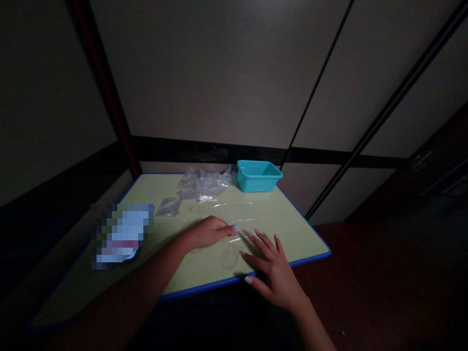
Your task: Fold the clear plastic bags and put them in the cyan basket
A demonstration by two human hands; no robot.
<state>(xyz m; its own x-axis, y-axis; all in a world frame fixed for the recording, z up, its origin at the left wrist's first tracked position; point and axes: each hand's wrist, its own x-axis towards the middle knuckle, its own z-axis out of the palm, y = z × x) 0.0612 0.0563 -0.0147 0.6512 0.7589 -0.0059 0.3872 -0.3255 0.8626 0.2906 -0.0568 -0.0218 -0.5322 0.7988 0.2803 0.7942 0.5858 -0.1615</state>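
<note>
My left hand (214, 231) rests at the middle of the table, its fingers pressed together at a sheet of clear plastic (234, 212); exactly what the fingers hold is hard to make out. Nearer the front edge and to the right is my right hand (270, 268), palm down with its fingers spread and nothing in them. Between the two hands, a small clear round shape (229, 257) lies on the table, too faint to identify.
Clear plastic bags (208, 185) are heaped at the back of the blue-edged table (296, 239), beside a turquoise bin (259, 183). A small flat packet (169, 206) lies left of centre. A blurred-out device (124, 234) is at the left. Panels stand behind.
</note>
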